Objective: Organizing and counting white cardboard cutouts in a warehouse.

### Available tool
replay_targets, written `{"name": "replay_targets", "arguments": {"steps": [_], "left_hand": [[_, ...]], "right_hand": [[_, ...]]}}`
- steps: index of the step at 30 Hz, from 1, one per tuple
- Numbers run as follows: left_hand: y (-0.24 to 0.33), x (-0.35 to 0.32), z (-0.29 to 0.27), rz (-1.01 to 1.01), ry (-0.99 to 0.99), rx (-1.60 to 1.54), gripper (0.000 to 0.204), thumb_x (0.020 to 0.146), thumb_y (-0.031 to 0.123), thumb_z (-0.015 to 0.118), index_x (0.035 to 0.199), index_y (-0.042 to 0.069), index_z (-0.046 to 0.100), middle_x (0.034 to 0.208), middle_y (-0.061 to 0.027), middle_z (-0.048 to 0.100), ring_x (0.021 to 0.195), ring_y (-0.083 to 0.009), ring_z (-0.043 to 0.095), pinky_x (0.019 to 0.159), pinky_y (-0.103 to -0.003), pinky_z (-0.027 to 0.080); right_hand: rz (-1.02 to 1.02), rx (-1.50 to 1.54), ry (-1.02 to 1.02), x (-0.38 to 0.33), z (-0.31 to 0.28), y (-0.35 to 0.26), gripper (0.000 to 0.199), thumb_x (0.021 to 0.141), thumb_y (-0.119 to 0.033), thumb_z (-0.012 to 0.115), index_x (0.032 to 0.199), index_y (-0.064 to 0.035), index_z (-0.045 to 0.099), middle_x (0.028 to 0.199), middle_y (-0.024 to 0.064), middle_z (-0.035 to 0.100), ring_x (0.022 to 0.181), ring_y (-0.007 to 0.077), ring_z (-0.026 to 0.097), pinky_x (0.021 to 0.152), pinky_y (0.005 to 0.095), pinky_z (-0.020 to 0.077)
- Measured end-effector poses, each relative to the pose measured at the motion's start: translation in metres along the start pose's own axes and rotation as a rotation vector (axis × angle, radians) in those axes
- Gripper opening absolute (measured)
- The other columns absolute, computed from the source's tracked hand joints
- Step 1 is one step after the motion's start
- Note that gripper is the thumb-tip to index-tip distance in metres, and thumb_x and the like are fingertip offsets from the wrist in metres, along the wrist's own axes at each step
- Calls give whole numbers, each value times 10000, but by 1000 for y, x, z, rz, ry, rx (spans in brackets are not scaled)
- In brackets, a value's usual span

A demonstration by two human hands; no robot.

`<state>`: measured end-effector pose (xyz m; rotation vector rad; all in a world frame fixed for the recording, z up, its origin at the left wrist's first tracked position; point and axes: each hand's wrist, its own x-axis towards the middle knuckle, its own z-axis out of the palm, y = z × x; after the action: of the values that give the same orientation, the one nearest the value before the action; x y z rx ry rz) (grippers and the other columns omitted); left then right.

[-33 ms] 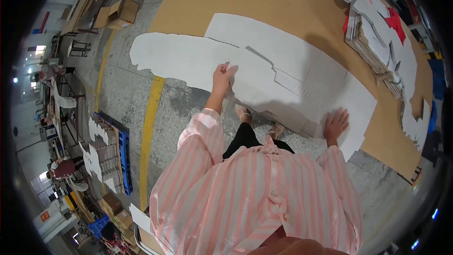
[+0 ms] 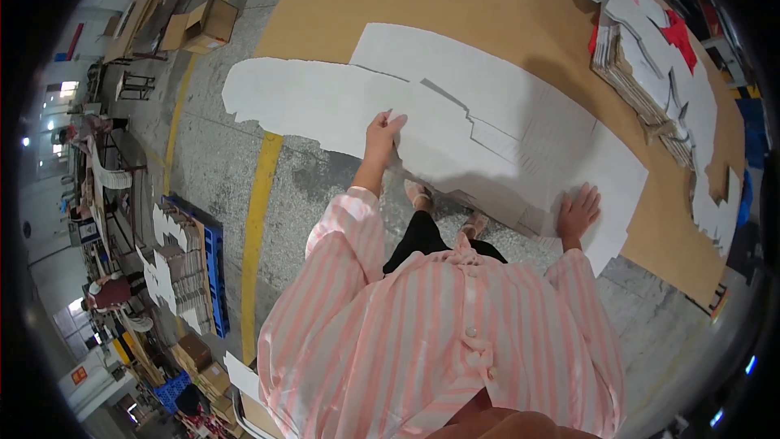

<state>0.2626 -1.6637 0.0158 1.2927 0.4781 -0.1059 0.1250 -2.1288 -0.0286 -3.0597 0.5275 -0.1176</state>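
Note:
A large white cardboard sheet [image 2: 455, 57] lies on a brown board surface in front of me. It has thin cut lines and a narrow dark gap near its middle. A long white strip with a jagged edge [image 2: 284, 93] reaches out to the left past the brown surface. On this white board my left hand [image 2: 378, 138] is closed, thumb and fingers drawn together in a pinch; what they hold, if anything, is too small to make out. Toward the right end of the sheet, my right hand [image 2: 578, 213] lies flat with its fingers spread.
The brown board surface [image 2: 317, 12] extends behind the sheet. At its right stands a stack of cut white cardboard pieces [image 2: 634, 85]. An open carton [image 2: 213, 24] and a blue pallet [image 2: 214, 276] with stacked cardboard are on the floor at left. A person [image 2: 110, 291] is farther left.

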Motion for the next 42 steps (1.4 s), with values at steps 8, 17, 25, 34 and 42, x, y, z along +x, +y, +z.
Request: {"name": "replay_targets", "arguments": {"steps": [8,17,25,34,42], "left_hand": [[0,-13,27,-261,-172,2,310,746,236,684,897,-14,581,823,-75,614,715,-163,584,648,-289,473],[11,-44,43,500,32,1032,293,843,219,558,727,-50,571,625,-191,580,558,-298,563,537,-371,422],[-1,-22,15,212,-74,609,321,857,244,571,752,-60,571,674,-51,587,603,-138,508,553,-287,411],[-1,-26,33,7,16,-16,361,856,274,566,722,-61,554,620,-56,561,567,-144,476,545,-293,404],[-18,-24,21,514,17,771,338,839,271,587,763,-58,586,580,-69,538,539,-178,485,543,-286,402]], "right_hand": [[46,-6,34,0,-1,18,628,839,-414,460,1357,-118,261,1418,159,213,1315,349,157,1014,557,133],[49,29,-11,-3,-9,11,663,841,-489,426,1376,-144,240,1434,149,164,1329,340,104,1023,587,93],[48,78,14,-3,-10,10,686,837,-496,446,1373,-123,238,1435,136,168,1331,326,112,1030,571,103],[104,42,-80,-3,-12,15,700,845,-519,420,1386,-128,213,1454,119,129,1346,300,71,1053,534,70],[114,35,-96,-3,-15,12,697,849,-525,403,1388,-126,212,1459,112,116,1350,289,57,1060,524,50]]}}
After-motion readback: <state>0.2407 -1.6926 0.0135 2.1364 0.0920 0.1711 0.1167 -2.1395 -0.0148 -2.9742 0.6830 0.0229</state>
